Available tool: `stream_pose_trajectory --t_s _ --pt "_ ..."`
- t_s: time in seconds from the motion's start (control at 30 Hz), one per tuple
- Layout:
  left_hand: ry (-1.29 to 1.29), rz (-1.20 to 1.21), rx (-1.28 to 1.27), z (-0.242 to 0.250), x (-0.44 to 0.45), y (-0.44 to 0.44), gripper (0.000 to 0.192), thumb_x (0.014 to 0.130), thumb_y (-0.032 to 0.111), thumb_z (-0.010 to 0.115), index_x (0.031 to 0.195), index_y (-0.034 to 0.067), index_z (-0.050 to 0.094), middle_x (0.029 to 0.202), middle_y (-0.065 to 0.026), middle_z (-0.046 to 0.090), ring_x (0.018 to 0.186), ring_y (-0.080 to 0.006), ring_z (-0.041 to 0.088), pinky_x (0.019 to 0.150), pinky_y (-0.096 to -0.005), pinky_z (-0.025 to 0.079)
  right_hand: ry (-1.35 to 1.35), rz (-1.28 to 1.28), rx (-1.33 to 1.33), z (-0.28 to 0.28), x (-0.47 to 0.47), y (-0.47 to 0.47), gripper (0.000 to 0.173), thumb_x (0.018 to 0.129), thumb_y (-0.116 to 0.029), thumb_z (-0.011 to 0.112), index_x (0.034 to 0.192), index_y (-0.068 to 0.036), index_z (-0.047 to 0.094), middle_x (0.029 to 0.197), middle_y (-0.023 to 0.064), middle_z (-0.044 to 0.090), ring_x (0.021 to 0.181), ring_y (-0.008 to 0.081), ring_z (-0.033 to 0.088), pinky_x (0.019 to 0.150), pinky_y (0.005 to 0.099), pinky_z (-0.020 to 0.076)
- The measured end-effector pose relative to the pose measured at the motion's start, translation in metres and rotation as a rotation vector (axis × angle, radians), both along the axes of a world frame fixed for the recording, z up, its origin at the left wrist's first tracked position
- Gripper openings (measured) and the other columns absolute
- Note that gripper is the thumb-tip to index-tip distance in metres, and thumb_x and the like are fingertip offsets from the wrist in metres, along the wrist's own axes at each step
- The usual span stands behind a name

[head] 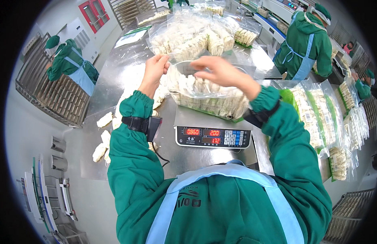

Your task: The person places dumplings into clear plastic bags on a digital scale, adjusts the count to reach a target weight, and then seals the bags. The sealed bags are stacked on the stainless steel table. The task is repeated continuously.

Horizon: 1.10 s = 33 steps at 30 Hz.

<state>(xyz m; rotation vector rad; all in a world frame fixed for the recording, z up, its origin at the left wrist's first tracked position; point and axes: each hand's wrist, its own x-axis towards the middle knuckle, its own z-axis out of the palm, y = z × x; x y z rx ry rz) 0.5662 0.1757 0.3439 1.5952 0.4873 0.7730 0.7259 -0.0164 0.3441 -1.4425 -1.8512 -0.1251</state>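
A clear plastic bag of pale dried noodle bundles point(206, 102) rests on the metal pan of a digital scale point(213, 137) with lit red digits. Its mouth gapes at the far side. My left hand point(156, 70) pinches the left edge of that mouth, thumb against curled fingers. Above the opening hovers my right hand point(217, 71), fingers apart and slightly blurred, with nothing seen in it. Loose noodle bundles point(104, 119) lie on the steel table point(127, 58) to the left, some hidden behind my left sleeve.
Filled bags point(188, 39) are heaped at the table's far end. More packed bags point(316, 113) stand in a row at right. A co-worker point(310, 45) stands beyond them near a conveyor point(271, 27). Another person point(69, 62) bends over a rack of trays point(51, 100) at left.
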Motion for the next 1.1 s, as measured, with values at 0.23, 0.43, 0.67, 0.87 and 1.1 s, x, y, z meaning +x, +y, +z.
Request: stream_pose_trajectory --t_s 0.23,0.43,0.67,0.87,1.1 --pt "0.008 -0.105 0.006 -0.067 -0.045 0.038 0.053 0.086 0.004 0.051 0.138 0.005 0.038 0.125 -0.0086 0.052 0.105 -0.0142 0.052 0.083 -0.0261 0.044 0.517 -0.679 0.130 -0.007 0.080 -0.135 0.016 0.088 -0.002 0.054 0.101 0.003 0.063 0.084 0.0020 0.063 0.079 0.0093 0.059 0.074 0.0213 0.0461" --pt "0.007 -0.420 -0.092 -0.093 -0.016 0.043 0.037 0.087 0.010 0.059 0.122 -0.001 0.056 0.117 -0.0081 0.061 0.106 -0.0161 0.056 0.091 -0.0275 0.042 0.314 -0.382 -0.092 -0.061 0.044 -0.146 0.032 0.080 -0.019 0.070 0.106 -0.002 0.063 0.092 0.0074 0.058 0.081 0.0166 0.057 0.063 0.0268 0.0457" --pt "-0.195 0.090 -0.300 -0.112 -0.040 0.039 0.012 0.091 0.014 0.061 0.092 0.003 0.064 0.084 -0.0010 0.063 0.078 -0.0081 0.057 0.071 -0.0219 0.047 0.582 -0.521 0.135 -0.083 0.059 -0.144 0.015 0.086 -0.011 0.062 0.082 0.003 0.065 0.071 0.0019 0.055 0.065 0.0094 0.049 0.058 0.0248 0.0386" --pt "-0.325 -0.122 -0.410 -0.130 -0.052 0.035 0.014 0.091 0.018 0.061 0.097 0.005 0.062 0.089 -0.0011 0.063 0.080 -0.0086 0.058 0.073 -0.0244 0.048 0.632 -0.493 0.155 -0.088 0.072 -0.145 0.013 0.086 -0.011 0.063 0.082 0.002 0.064 0.076 0.0001 0.056 0.070 0.0074 0.049 0.063 0.0228 0.0385" --pt "-0.278 0.635 0.618 -0.016 -0.035 -0.058 0.032 0.080 0.006 0.066 0.110 -0.002 0.057 0.109 -0.0112 0.059 0.101 -0.0230 0.054 0.089 -0.0313 0.041 0.554 -0.526 0.203 -0.075 0.065 -0.149 0.011 0.085 -0.011 0.063 0.085 0.000 0.065 0.079 0.0025 0.058 0.071 0.0097 0.053 0.063 0.0232 0.0415"
